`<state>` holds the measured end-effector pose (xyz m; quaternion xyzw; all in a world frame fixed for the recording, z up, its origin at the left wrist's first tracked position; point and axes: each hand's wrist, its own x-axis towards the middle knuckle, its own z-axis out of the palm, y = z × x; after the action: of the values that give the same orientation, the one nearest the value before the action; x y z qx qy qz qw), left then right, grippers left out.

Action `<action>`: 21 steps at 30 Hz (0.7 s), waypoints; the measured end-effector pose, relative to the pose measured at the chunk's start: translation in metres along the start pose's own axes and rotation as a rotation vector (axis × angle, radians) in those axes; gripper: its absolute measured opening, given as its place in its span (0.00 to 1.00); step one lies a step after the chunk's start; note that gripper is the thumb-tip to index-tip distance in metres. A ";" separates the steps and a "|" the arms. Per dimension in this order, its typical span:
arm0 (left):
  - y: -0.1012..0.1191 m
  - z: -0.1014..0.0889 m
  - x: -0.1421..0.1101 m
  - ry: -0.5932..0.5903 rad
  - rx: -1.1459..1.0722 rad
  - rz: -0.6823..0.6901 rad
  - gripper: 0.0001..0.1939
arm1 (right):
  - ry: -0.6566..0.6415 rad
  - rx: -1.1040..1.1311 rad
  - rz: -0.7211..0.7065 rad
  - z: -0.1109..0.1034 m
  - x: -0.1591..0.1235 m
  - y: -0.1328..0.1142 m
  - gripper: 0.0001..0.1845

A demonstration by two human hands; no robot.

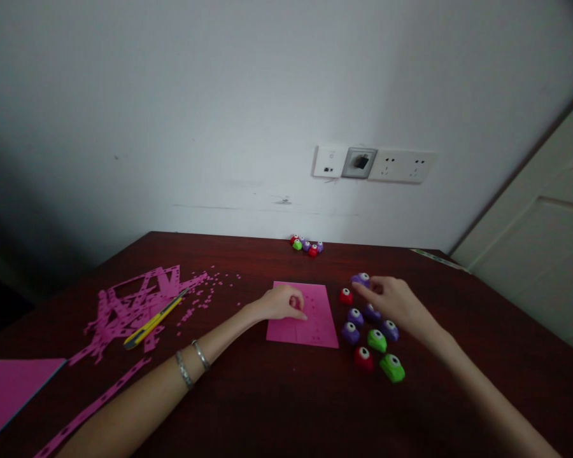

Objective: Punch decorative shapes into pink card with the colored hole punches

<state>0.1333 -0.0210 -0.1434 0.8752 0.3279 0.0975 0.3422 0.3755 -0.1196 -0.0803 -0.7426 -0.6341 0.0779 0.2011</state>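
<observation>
My left hand (285, 302) rests on a small pink sheet of paper (279, 331), fingers curled and thumb apart from the index finger. Nothing shows in its grasp. Faint small marks run over the sheet's right part. To the right, my right hand (394, 299) hovers over a group of small craft punches, its thumb and index finger apart. Its fingertips are at a purple craft punch (360, 278); whether they touch it I cannot tell. Close by are a red craft punch (346, 296), a green craft punch (377, 340) and several others, each with an eye-like white-and-black top.
Punched pink paper strips (124, 308) are heaped at left, with a yellow utility knife (155, 319) on them and paper bits (203, 292) beside. A larger pink sheet (14, 394) lies front left. More punches (312, 250) stand near the wall, below the sockets (401, 166).
</observation>
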 end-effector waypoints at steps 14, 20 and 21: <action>0.001 -0.001 0.000 -0.018 0.005 -0.010 0.15 | -0.257 -0.097 0.233 0.020 0.031 0.099 0.23; 0.005 -0.003 -0.002 -0.031 -0.008 -0.037 0.15 | -0.282 -0.104 0.257 0.022 0.031 0.098 0.21; 0.005 -0.003 -0.002 -0.032 -0.011 -0.036 0.14 | -0.282 -0.105 0.258 0.022 0.031 0.098 0.21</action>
<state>0.1328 -0.0234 -0.1374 0.8688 0.3373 0.0790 0.3538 0.4617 -0.0966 -0.1351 -0.8090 -0.5586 0.1730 0.0595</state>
